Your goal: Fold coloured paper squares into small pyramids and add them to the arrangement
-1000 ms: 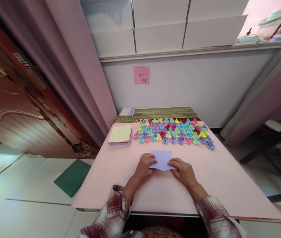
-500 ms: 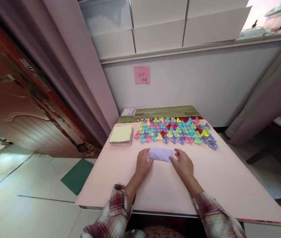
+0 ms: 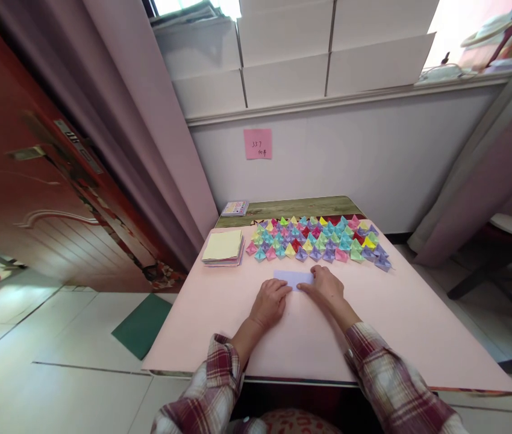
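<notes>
You are resting your left grip [image 3: 270,302] on the lower left part of the lavender paper [image 3: 291,278], its fingertips pressing near the bottom edge. Your right grip [image 3: 328,287] is spanning the right end: its thumb is lying across the lower edge and pointing toward the left fingers, while its other fingers are curling by the upper right corner. I cannot tell whether either grip is pinching the sheet or only pressing on it. The paper is showing as a narrow rectangle between and just ahead of both grips, above the pink-topped table [image 3: 220,307]. Beyond it, ahead of both grips, folded paper shapes [image 3: 317,239] in many colours are standing in close rows, stretching out past the right grip. Ahead and left of the left grip, a stack of paper squares [image 3: 223,247] is sitting with a pale yellow sheet on top, and farther beyond, a printed packet [image 3: 235,208] is lying. Well left of the left grip, a green mat [image 3: 142,326] is lying on the floor [image 3: 79,337]
</notes>
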